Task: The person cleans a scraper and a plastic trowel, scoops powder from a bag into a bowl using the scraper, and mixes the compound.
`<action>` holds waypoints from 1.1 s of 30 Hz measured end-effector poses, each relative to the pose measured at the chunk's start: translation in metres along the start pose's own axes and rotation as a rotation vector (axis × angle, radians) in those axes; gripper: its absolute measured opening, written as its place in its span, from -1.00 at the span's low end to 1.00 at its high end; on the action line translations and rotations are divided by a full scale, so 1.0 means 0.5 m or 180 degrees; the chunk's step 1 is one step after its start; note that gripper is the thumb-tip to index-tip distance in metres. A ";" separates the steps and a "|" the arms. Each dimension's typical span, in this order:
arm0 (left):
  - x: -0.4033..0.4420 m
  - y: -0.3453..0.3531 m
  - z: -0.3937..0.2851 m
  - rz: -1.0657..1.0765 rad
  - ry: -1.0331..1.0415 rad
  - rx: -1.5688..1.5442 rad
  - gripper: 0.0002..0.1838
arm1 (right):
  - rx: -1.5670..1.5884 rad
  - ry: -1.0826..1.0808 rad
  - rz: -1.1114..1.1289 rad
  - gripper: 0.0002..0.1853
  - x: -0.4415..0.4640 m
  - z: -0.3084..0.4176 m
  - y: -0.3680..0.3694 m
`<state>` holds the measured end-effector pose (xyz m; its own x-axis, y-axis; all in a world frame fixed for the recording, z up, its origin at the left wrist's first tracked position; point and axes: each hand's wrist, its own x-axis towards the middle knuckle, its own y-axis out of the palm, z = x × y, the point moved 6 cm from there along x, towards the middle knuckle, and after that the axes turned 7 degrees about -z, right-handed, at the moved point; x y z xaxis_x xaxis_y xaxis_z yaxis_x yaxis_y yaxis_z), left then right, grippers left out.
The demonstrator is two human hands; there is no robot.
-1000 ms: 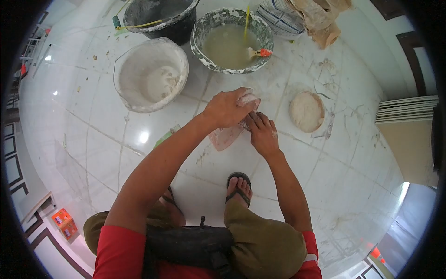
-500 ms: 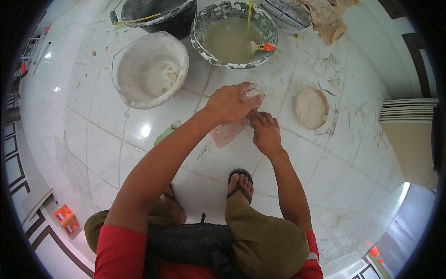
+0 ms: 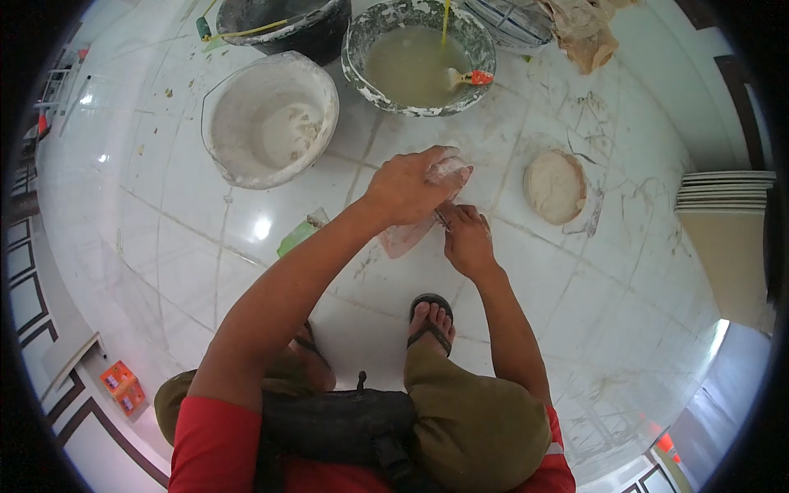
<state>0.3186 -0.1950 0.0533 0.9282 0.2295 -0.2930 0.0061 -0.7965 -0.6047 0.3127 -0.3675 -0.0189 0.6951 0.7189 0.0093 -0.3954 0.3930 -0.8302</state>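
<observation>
A pinkish see-through plastic bag (image 3: 403, 238) with white powder on it is held above the tiled floor, in front of my feet. My left hand (image 3: 407, 185) is closed around its upper part, and whitish plastic bulges out past the fingers. Just below and to the right, my right hand (image 3: 470, 238) is closed with its fingertips at the bag's gathered middle, close to the left fingers. White dust coats the right fingertips. My left palm hides part of the bag. What it contains cannot be made out clearly.
Beyond my hands stand a whitish bucket (image 3: 222, 131), a black bucket (image 3: 329, 37) and a basin of cloudy water (image 3: 357, 74) with a brush (image 3: 470, 78). A round tub of pale powder (image 3: 555, 187) is at right. Stacked panels (image 3: 723, 246) lean farther right. Green scrap (image 3: 297, 237) lies left.
My right hand has shifted slightly down along the bag, away from the left fingers. My left hand keeps its hold. The whole view has moved a little.
</observation>
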 end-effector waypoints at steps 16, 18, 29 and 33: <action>-0.032 -0.015 0.004 -0.0376 0.0221 -0.0474 -0.31 | 0.0114 0.0121 0.0007 -0.37 -0.010 0.004 0.009; -0.033 -0.018 0.006 -0.0294 0.0158 -0.0499 -0.38 | 0.0134 0.0197 0.0149 -0.37 -0.017 0.008 0.029; -0.044 -0.010 0.012 -0.0280 0.0193 -0.0626 -0.39 | 0.1354 0.0401 0.0618 -0.42 -0.050 0.067 0.024; -0.050 -0.013 0.019 -0.0330 0.0305 -0.0598 -0.43 | 0.0507 0.0400 -0.0074 -0.44 -0.007 0.005 -0.020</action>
<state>0.2919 -0.1901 0.0574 0.9500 0.2684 -0.1595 0.1640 -0.8637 -0.4766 0.3129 -0.3725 -0.0092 0.7707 0.6352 -0.0506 -0.4615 0.5016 -0.7318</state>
